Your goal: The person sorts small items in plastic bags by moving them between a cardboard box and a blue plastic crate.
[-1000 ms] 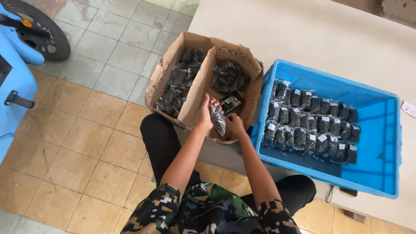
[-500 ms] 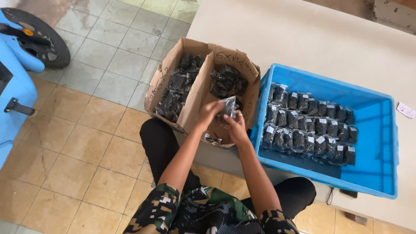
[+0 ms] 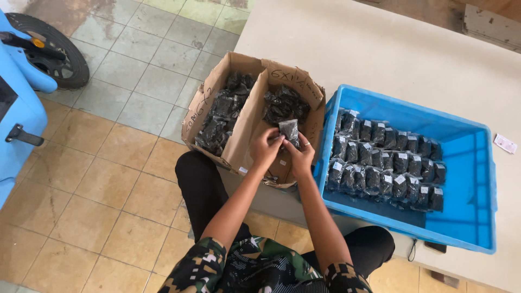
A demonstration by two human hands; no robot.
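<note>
My left hand [image 3: 266, 147] and my right hand [image 3: 300, 155] together hold one small clear packet of black parts [image 3: 289, 130] above the right half of an open cardboard box [image 3: 247, 122]. The box rests on my lap and has a divider down its middle. Loose packets fill both halves, one pile on the left [image 3: 222, 113] and one on the right [image 3: 284, 103]. To the right stands a blue plastic crate [image 3: 467, 163] holding rows of the same packets [image 3: 385, 160], each with a white label.
The crate sits on a pale tabletop [image 3: 380, 49]. A small paper slip [image 3: 505, 143] lies at the table's right edge. A blue scooter with a black wheel [image 3: 51, 54] stands on the tiled floor at the left.
Both hands lifted the packet from low near the box's front edge up over the right compartment. The view has shifted slightly.
</note>
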